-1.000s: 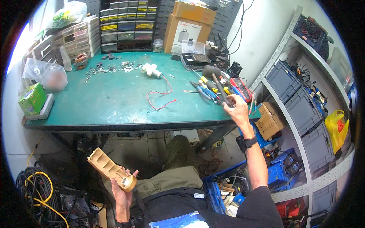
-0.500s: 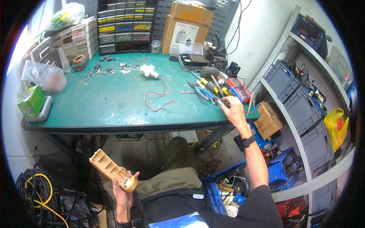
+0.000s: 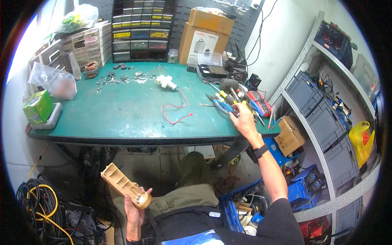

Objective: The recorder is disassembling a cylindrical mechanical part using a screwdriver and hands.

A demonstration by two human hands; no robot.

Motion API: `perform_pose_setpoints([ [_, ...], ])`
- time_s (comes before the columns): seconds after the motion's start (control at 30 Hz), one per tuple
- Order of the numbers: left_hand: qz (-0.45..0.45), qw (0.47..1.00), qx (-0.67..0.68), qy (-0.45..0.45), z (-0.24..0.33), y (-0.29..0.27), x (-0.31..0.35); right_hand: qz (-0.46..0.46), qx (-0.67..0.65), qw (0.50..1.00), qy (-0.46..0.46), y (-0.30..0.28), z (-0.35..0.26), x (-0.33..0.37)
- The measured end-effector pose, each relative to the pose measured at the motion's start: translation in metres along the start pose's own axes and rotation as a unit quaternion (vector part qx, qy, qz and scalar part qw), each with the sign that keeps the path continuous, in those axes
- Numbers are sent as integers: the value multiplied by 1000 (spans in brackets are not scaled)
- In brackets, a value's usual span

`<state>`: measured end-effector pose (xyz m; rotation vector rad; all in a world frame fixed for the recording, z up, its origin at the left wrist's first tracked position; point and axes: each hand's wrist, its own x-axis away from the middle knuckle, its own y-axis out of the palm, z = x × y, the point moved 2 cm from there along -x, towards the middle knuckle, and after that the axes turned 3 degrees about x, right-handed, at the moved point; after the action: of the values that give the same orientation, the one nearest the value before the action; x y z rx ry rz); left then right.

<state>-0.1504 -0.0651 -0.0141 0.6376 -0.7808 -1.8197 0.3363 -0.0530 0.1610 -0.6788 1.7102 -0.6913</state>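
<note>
A long tan plastic housing (image 3: pixel 122 181) rests in my left hand (image 3: pixel 134 214), low in front of my lap. Its open side faces up, showing a row of ribbed compartments, and a thin wire lies near its round end. My fingers and thumb close around that round end. At the table's right front, my right hand (image 3: pixel 245 124) reaches into a pile of hand tools, with its fingers closed at the handles of blue-handled pliers (image 3: pixel 223 107). The pliers still lie on the table, and my fingers partly hide the handle ends.
A white fitting (image 3: pixel 166 82) with a red lead lies mid-table beyond small dark scraps. Near my right hand are a black mallet (image 3: pixel 229 85) and a red multimeter (image 3: pixel 259 103). A shelf rack (image 3: pixel 304 108) with grey bins stands right; coiled cables (image 3: pixel 38 204) lie lower left.
My right hand has shifted left along the tools, closer in around the pliers' handles. The whole view has moved slightly; my left hand keeps hold of the tan housing.
</note>
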Motion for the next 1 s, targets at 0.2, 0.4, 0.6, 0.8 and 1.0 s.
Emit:
perform_pose_setpoints([
  [0.2, -5, 1000, 1, 0, -1, -2, -1, -34, -8, 999, -26, 5, -3, -8],
  [0.4, 30, 999, 15, 8, 2, 0, 1, 8, 163, 979, -123, 31, 26, -52],
  [0.6, -2, 998, 69, 1, 15, 21, -17, -100, 210, 971, -52, 41, 72, -84],
  [0.8, -43, 982, 185, 12, 24, 27, -33, 2, 205, 971, -120, 18, 63, -96],
  [1.0, -16, 982, 184, 34, 29, 31, -36, 20, -96, 994, 52, -40, -7, -48],
])
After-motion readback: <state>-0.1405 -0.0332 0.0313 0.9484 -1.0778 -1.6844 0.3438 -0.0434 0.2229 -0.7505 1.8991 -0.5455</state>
